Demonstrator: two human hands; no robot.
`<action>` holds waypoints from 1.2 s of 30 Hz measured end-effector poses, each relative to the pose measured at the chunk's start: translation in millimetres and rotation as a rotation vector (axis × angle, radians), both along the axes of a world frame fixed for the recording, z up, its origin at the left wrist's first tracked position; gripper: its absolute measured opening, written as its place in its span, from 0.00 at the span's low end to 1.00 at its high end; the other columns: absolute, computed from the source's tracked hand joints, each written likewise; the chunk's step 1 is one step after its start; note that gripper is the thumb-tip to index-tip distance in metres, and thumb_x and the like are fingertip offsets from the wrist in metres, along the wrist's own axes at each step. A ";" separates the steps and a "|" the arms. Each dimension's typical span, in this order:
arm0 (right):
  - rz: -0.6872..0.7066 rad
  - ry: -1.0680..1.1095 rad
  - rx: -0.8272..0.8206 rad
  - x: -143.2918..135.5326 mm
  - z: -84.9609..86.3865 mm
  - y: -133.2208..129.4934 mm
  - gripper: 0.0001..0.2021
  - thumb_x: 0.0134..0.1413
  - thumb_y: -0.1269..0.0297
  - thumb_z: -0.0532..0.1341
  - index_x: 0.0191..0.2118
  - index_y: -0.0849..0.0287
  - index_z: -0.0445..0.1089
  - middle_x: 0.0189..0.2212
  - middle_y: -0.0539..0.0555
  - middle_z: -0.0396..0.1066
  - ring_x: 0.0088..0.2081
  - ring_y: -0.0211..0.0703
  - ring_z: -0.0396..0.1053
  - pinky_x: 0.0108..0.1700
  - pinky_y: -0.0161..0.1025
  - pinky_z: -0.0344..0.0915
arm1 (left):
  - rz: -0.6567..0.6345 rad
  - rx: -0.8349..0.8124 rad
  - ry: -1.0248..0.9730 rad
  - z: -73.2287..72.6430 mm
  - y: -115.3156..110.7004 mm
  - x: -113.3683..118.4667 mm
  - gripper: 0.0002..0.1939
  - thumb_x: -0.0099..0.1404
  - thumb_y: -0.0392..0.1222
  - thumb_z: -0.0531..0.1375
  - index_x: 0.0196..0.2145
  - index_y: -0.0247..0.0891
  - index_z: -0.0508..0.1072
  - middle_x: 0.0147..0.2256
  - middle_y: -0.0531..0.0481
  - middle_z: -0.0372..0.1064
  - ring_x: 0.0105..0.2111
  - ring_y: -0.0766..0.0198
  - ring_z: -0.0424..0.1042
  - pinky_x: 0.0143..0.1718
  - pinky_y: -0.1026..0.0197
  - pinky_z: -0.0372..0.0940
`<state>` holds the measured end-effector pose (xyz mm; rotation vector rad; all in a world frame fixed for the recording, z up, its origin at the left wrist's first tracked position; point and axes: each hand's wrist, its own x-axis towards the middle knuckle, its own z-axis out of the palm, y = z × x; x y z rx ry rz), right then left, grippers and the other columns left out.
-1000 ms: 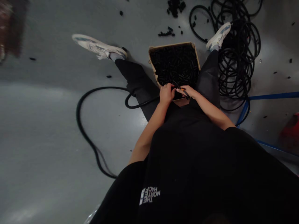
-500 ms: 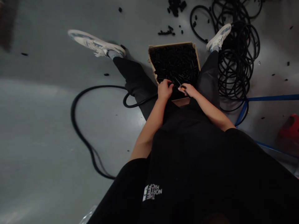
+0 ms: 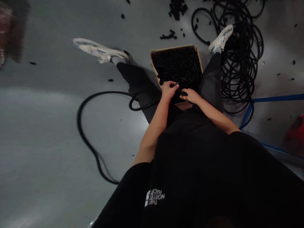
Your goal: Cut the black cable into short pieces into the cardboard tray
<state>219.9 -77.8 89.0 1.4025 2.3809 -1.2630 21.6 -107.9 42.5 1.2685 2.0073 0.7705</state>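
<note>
The person's left hand (image 3: 168, 90) holds the black hose (image 3: 79, 122) near its end, with the fingers closed on it. From these fingers the hose goes to the left across the left trouser leg (image 3: 140, 80), makes a small bend there, and then makes a wide curve over the grey floor (image 3: 42, 133).

The right hand (image 3: 191, 95) is just to the right of the left one. Its fingers are closed around a cutting tool (image 3: 184, 98) with an orange part; the tool points toward the left fingers. Whether its blades touch the hose, one cannot tell.

Beyond the fingers of both hands, and partly under them, stands an open cardboard box (image 3: 174, 48) between the legs. It is filled with many short black pieces (image 3: 178, 65). More such pieces lie on the floor beyond the box, some of them in a small heap (image 3: 177, 9).

To the right of the fingers, past the right trouser leg (image 3: 212, 79), lies a tangled pile of black hose (image 3: 238, 74), near the right shoe (image 3: 221, 38). Further right are blue lines (image 3: 280, 98) and a blurred red object (image 3: 295, 131).
</note>
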 end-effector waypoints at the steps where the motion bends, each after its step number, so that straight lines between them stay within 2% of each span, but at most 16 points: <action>1: -0.001 0.002 -0.001 0.5 -0.6 0.0 0.24 0.73 0.53 0.69 0.67 0.57 0.81 0.58 0.62 0.82 0.55 0.54 0.79 0.57 0.41 0.71 | 0.019 -0.018 -0.014 0.6 -0.3 2.7 0.11 0.69 0.41 0.66 0.47 0.39 0.81 0.49 0.43 0.81 0.55 0.48 0.78 0.65 0.47 0.70; 4: -0.051 0.054 -0.024 1.6 -0.8 -0.4 0.22 0.74 0.52 0.68 0.64 0.58 0.82 0.54 0.58 0.84 0.53 0.51 0.80 0.55 0.38 0.70 | 0.072 -0.037 -0.025 10.2 -3.5 5.5 0.17 0.71 0.41 0.66 0.56 0.38 0.78 0.53 0.40 0.82 0.56 0.49 0.79 0.64 0.48 0.70; 6: -0.107 0.111 -0.061 1.0 -0.2 -0.7 0.21 0.75 0.50 0.67 0.61 0.60 0.83 0.47 0.57 0.84 0.48 0.48 0.80 0.52 0.37 0.70 | 0.054 -0.076 0.009 21.7 -9.4 4.8 0.20 0.74 0.43 0.65 0.61 0.38 0.75 0.54 0.38 0.82 0.56 0.47 0.80 0.62 0.48 0.71; 10: -0.181 0.179 -0.152 -2.5 -0.8 0.4 0.21 0.74 0.50 0.66 0.58 0.62 0.81 0.37 0.52 0.80 0.36 0.41 0.76 0.45 0.35 0.69 | -0.076 -0.186 0.163 46.6 -27.4 9.5 0.17 0.79 0.46 0.60 0.61 0.42 0.77 0.57 0.35 0.82 0.59 0.40 0.79 0.60 0.44 0.71; 14: -0.145 0.168 -0.142 -0.5 -1.7 5.0 0.17 0.71 0.52 0.69 0.51 0.63 0.83 0.37 0.52 0.79 0.38 0.40 0.73 0.44 0.34 0.64 | -0.251 -0.206 0.329 67.3 -39.9 21.9 0.17 0.81 0.42 0.55 0.59 0.41 0.79 0.58 0.31 0.81 0.64 0.36 0.75 0.65 0.41 0.68; 17: -0.087 0.182 -0.129 5.0 1.5 7.6 0.18 0.71 0.51 0.70 0.47 0.64 0.84 0.37 0.52 0.80 0.40 0.42 0.74 0.45 0.34 0.63 | -0.311 -0.229 0.397 77.8 -40.3 26.6 0.18 0.82 0.41 0.53 0.59 0.39 0.79 0.59 0.30 0.81 0.65 0.36 0.74 0.65 0.41 0.67; 20: -0.123 0.218 -0.109 9.4 5.4 7.6 0.20 0.70 0.49 0.71 0.47 0.65 0.85 0.37 0.53 0.81 0.43 0.45 0.76 0.47 0.35 0.65 | -0.293 -0.286 0.388 79.0 -31.4 23.0 0.18 0.83 0.42 0.51 0.58 0.40 0.79 0.59 0.31 0.81 0.61 0.38 0.78 0.61 0.44 0.69; 24: -0.201 0.245 -0.158 11.8 8.1 4.9 0.21 0.73 0.51 0.70 0.56 0.65 0.84 0.45 0.57 0.84 0.47 0.48 0.80 0.52 0.37 0.70 | -0.198 -0.347 0.283 67.8 -8.2 6.0 0.15 0.83 0.45 0.53 0.53 0.43 0.80 0.50 0.36 0.83 0.55 0.41 0.81 0.57 0.46 0.70; 29: -0.104 0.112 -0.220 18.2 15.0 -0.9 0.23 0.75 0.55 0.69 0.68 0.57 0.81 0.57 0.62 0.84 0.57 0.54 0.81 0.58 0.41 0.73 | -0.024 -0.238 0.152 63.0 15.2 -12.2 0.11 0.75 0.44 0.62 0.50 0.39 0.79 0.49 0.41 0.82 0.51 0.48 0.78 0.59 0.48 0.71; 32: -0.061 0.096 -0.194 27.6 19.6 -4.7 0.26 0.76 0.53 0.69 0.72 0.54 0.79 0.59 0.64 0.81 0.59 0.56 0.81 0.59 0.43 0.74 | 0.001 -0.243 0.056 68.6 16.8 -4.1 0.11 0.70 0.46 0.66 0.45 0.38 0.79 0.44 0.44 0.80 0.47 0.51 0.77 0.56 0.50 0.72; 36: -0.049 0.181 -0.186 42.2 20.2 -9.0 0.26 0.77 0.52 0.68 0.73 0.54 0.77 0.57 0.62 0.81 0.58 0.53 0.81 0.60 0.42 0.74 | 0.089 -0.219 -0.136 74.5 9.3 23.6 0.12 0.66 0.48 0.68 0.43 0.39 0.79 0.40 0.49 0.79 0.44 0.53 0.76 0.52 0.52 0.73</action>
